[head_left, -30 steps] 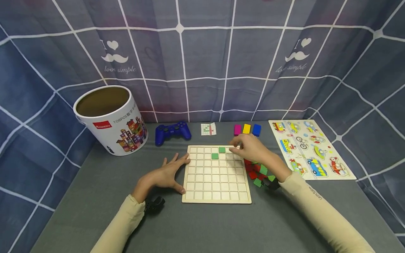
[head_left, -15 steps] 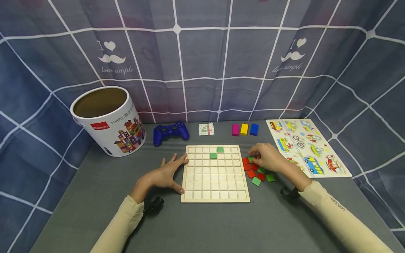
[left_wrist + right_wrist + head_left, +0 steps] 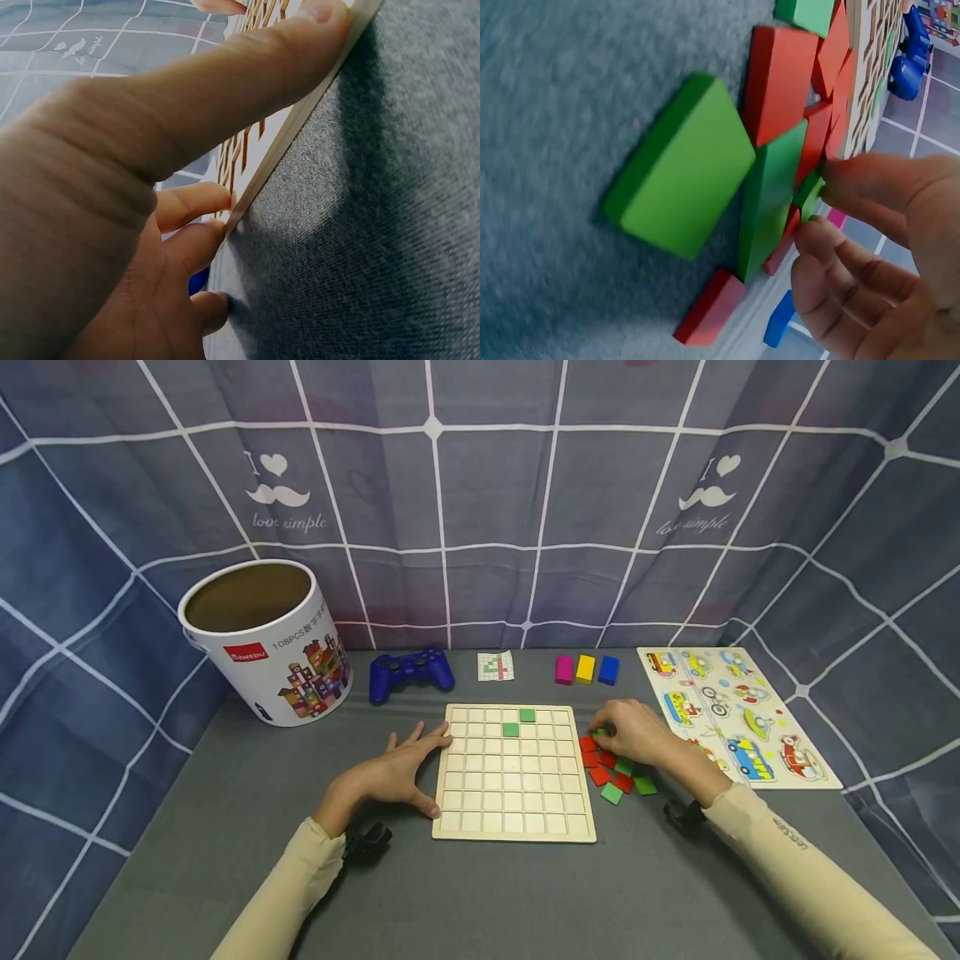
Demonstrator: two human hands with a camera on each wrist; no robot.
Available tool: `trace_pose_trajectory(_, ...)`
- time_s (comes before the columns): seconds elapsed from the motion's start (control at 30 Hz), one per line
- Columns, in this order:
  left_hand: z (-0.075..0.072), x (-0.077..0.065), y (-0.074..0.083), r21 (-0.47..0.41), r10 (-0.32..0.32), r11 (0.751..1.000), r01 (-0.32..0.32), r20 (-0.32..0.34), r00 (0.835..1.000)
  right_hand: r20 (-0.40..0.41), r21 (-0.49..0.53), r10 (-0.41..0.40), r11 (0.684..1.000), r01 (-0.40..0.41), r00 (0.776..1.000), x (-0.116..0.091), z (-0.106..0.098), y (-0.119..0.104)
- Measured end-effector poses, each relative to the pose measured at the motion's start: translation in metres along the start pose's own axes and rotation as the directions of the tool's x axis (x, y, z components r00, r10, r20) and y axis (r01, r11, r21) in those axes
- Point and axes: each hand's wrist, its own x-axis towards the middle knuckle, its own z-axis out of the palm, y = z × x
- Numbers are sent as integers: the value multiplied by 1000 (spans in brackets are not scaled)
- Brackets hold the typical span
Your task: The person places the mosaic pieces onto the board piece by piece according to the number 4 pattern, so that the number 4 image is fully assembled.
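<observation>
My left hand (image 3: 390,775) rests with spread fingers at the left edge of the wooden grid board (image 3: 512,785); its thumb and fingertips touch the rim. Two square green tiles, an upper tile (image 3: 527,715) and a lower tile (image 3: 510,729), lie in cells near the board's far side, diagonal to each other. Right of the board, my right hand (image 3: 637,732) is over a loose pile of red tiles (image 3: 599,775) and green tiles (image 3: 612,793). In the right wrist view its thumb and a finger pinch a small green tile (image 3: 809,193) at the pile.
Behind the board are a blue game controller (image 3: 411,672), a small printed pattern card (image 3: 495,666), and pink (image 3: 564,669), yellow (image 3: 585,669) and blue (image 3: 608,670) blocks. A large white bucket (image 3: 262,643) stands far left. A picture puzzle board (image 3: 720,700) lies right.
My right hand has moved from the board's far right corner rightward and nearer to the tile pile, where it now pinches a green tile. The left hand stays at the board's edge.
</observation>
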Motion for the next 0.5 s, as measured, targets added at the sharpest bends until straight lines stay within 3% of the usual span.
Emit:
trace_pose_trajectory(0.23, 0, -1, 0, 0, -3, 1000, 3, -7, 1000, 39, 10, 53, 999, -53, 998, 2, -2, 4)
trace_pose_trajectory(0.5, 0, 0, 1, -2, 6, 1000, -6, -3, 1000, -44, -15, 54, 998, -54, 998, 7, -3, -4)
